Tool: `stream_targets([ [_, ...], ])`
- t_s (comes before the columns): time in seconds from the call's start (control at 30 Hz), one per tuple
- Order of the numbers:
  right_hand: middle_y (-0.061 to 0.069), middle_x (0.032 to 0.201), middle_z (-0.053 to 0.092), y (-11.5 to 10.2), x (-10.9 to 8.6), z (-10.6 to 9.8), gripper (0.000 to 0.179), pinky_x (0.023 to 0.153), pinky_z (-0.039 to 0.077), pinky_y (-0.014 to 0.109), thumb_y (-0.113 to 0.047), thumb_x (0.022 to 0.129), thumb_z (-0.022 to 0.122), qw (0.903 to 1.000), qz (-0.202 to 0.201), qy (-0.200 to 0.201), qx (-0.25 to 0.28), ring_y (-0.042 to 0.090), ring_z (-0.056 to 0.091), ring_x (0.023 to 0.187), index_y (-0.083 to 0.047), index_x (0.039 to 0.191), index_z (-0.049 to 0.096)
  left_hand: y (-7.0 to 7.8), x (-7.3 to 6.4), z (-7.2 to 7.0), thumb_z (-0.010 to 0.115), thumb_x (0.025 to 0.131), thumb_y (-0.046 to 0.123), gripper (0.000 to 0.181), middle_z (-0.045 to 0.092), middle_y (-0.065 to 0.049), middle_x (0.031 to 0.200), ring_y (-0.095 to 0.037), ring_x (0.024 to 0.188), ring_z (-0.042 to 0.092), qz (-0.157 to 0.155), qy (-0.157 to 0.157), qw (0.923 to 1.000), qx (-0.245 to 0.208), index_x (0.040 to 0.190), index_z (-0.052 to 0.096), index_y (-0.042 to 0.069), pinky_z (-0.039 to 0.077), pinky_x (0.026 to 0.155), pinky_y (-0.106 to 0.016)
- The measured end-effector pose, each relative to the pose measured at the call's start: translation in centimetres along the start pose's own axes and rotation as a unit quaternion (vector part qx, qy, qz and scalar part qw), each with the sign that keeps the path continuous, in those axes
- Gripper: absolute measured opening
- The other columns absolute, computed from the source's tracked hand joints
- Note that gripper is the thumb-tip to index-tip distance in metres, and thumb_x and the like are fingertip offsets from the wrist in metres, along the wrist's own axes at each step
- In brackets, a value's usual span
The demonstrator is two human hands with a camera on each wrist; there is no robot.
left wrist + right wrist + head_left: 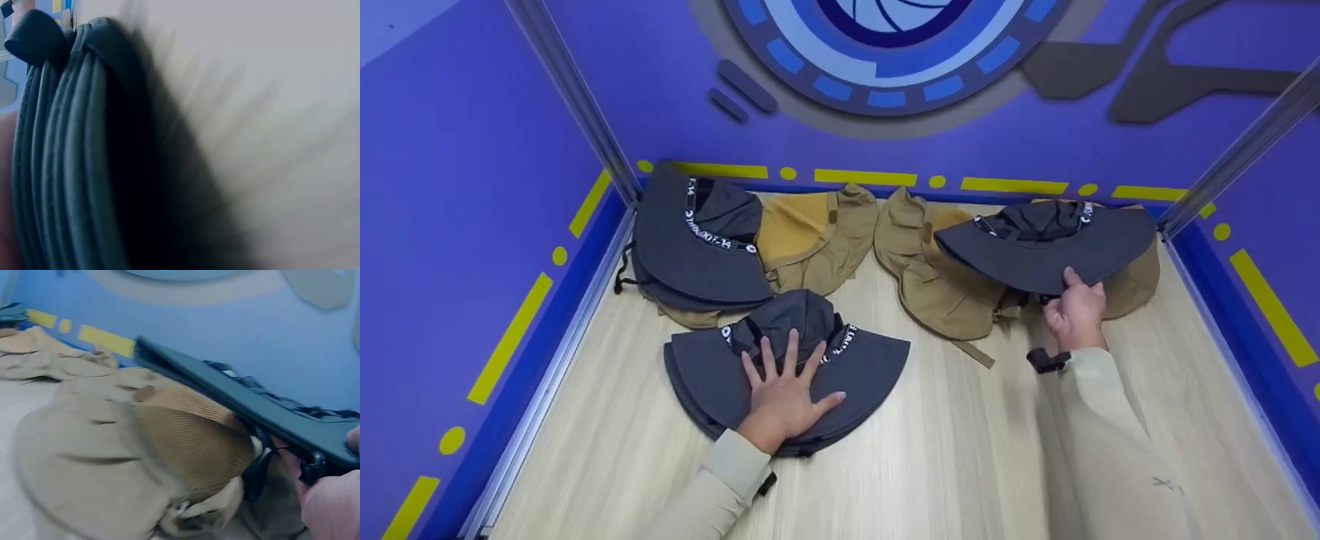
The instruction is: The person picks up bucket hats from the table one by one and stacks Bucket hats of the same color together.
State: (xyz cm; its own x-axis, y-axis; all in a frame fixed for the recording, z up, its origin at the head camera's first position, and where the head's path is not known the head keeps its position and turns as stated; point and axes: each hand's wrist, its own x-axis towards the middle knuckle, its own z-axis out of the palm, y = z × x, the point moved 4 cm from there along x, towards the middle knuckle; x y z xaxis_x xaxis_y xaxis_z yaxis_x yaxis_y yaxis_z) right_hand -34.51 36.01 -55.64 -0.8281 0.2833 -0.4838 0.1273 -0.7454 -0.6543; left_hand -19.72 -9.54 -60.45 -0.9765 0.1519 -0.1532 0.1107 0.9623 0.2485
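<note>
My left hand lies with fingers spread on a stack of dark grey sun hats at the front middle. In the left wrist view the layered brims show edge-on, close to the hand. At the back right my right hand pinches the front brim of another dark grey sun hat, thumb on top and fingers beneath. Its brim is tilted above a tan hat with a mesh part and a neck flap. A black cord toggle hangs under the brim beside the right hand.
At the back left, dark grey hats overlap tan hats with a yellowish mesh panel. A tan strap sticks out onto the wooden table. Blue printed panels with metal corner posts enclose the table's back and sides.
</note>
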Motion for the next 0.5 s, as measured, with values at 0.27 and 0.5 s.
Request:
stream_targets([
  [0.27, -0.016, 0.155, 0.040, 2.2, -4.0, 0.1, 0.059, 0.093, 0.044, 0.017, -0.011, 0.105, 0.054, 0.9917, -0.058, -0.045, 0.105, 0.009, 0.042, 0.139, -0.035, 0.156, 0.038, -0.1, 0.1, 0.1, 0.046, 0.088, 0.083, 0.094, 0.003, -0.013, 0.174, -0.058, 0.154, -0.005, 0.005, -0.011, 0.9998, -0.018, 0.164, 0.020, 0.036, -0.007, 0.115, -0.079],
  [0.5, -0.009, 0.141, 0.053, 7.7, -8.7, 0.7, 0.054, 0.079, 0.052, 0.018, -0.009, 0.104, 0.056, 0.9850, -0.043, -0.100, 0.134, 0.010, 0.054, 0.128, -0.028, 0.151, 0.036, 1.0, 0.7, -1.9, 0.067, 0.086, 0.069, 0.100, 0.000, -0.019, 0.173, -0.060, 0.151, -0.013, -0.036, -0.076, 0.9929, -0.083, 0.165, 0.018, 0.033, -0.011, 0.115, -0.077],
])
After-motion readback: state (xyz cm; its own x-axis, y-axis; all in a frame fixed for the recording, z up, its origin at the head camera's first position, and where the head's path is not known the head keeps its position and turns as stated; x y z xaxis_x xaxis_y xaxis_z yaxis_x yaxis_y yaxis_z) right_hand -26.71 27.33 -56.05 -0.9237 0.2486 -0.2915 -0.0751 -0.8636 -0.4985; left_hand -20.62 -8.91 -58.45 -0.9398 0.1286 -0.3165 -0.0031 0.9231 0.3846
